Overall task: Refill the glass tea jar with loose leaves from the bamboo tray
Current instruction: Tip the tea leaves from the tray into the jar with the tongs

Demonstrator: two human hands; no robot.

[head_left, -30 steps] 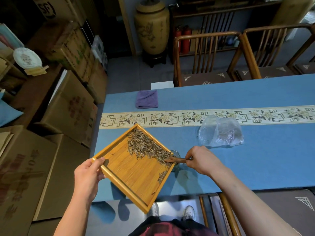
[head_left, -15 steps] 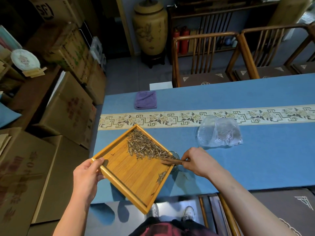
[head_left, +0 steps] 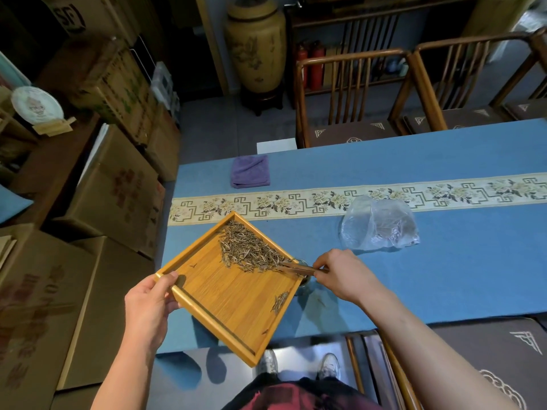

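My left hand grips the left corner of a square bamboo tray, held tilted over the near left end of the blue table. A heap of dry loose tea leaves lies in the tray's upper half toward its right corner, with a few stray leaves lower down. My right hand pinches a thin brown wooden scoop whose tip touches the heap. Just under the tray's right corner, the rim of the glass tea jar peeks out; most of it is hidden.
A crumpled clear plastic bag lies right of the tray. A folded purple cloth sits at the far left of the blue tablecloth. Wooden chairs stand beyond the table, cardboard boxes to the left.
The scoop's tip has slid left and up into the leaf heap. The tray stays tilted in my left hand in much the same place.
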